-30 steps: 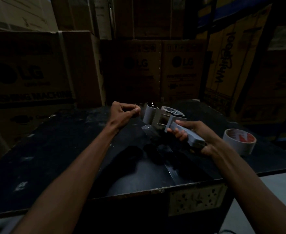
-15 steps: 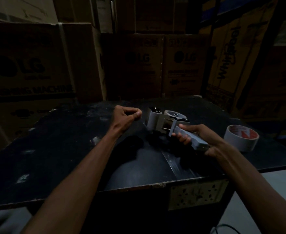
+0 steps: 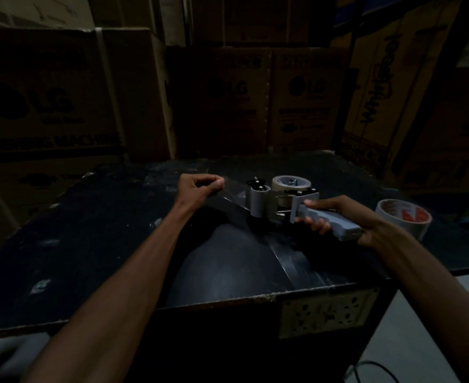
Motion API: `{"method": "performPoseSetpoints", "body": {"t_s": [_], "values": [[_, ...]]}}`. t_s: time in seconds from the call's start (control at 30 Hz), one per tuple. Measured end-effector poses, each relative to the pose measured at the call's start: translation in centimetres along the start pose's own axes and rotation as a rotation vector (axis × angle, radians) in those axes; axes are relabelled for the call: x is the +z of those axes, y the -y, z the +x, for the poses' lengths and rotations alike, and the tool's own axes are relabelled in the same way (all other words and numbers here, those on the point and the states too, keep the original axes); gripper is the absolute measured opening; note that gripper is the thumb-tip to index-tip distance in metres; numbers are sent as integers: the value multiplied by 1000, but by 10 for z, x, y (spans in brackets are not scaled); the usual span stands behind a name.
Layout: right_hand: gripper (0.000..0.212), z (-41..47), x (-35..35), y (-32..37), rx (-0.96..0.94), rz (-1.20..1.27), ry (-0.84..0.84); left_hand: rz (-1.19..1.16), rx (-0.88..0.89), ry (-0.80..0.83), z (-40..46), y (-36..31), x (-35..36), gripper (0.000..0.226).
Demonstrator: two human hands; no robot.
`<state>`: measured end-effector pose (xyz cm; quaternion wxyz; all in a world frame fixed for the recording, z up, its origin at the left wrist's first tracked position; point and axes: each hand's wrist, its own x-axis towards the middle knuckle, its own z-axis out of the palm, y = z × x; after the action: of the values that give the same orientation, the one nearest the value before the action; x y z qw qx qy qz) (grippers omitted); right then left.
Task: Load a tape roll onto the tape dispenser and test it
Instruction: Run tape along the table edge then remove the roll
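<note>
A grey tape dispenser (image 3: 283,203) lies on its side over the black table (image 3: 89,244), with a tape roll (image 3: 291,183) seated on its hub. My right hand (image 3: 335,217) is shut on the dispenser's grey handle (image 3: 330,225). A clear strip of tape (image 3: 233,193) stretches left from the dispenser's roller to my left hand (image 3: 197,187), whose fingers pinch its end. A second tape roll (image 3: 403,219), white with a red core label, lies flat on the table to the right of my right wrist.
Large cardboard appliance boxes (image 3: 48,106) are stacked behind and to the left of the table, more stand at the right (image 3: 380,92). A strip of tape (image 3: 291,261) is stuck on the table near its front edge. A socket plate (image 3: 327,310) is on the table's front.
My left hand has pulled away to the left of the dispenser, drawing out a longer strip of tape. The camera has tilted, so the table sits lower in view.
</note>
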<state>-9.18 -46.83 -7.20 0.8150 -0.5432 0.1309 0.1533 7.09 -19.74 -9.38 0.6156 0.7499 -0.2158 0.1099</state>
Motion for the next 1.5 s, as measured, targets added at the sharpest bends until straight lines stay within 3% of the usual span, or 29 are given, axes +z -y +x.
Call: {"method": "performPoseSetpoints", "body": {"t_s": [0.2,0.37,0.83,1.03,1.5], "values": [[45,0,-6,5,12,15,-21,-24,-65,32,-3,0,-3,25],[42,-1,-8,3,24,18,-1,36,-5,5,-6,-4,7,22],[36,-2,-7,9,70,21,201,13,-23,131,10,-11,34,21],[38,2,-10,14,68,21,264,-16,-72,86,10,-9,20,22],[43,29,5,19,-43,87,59,-43,-272,-14,14,20,-22,23]]}}
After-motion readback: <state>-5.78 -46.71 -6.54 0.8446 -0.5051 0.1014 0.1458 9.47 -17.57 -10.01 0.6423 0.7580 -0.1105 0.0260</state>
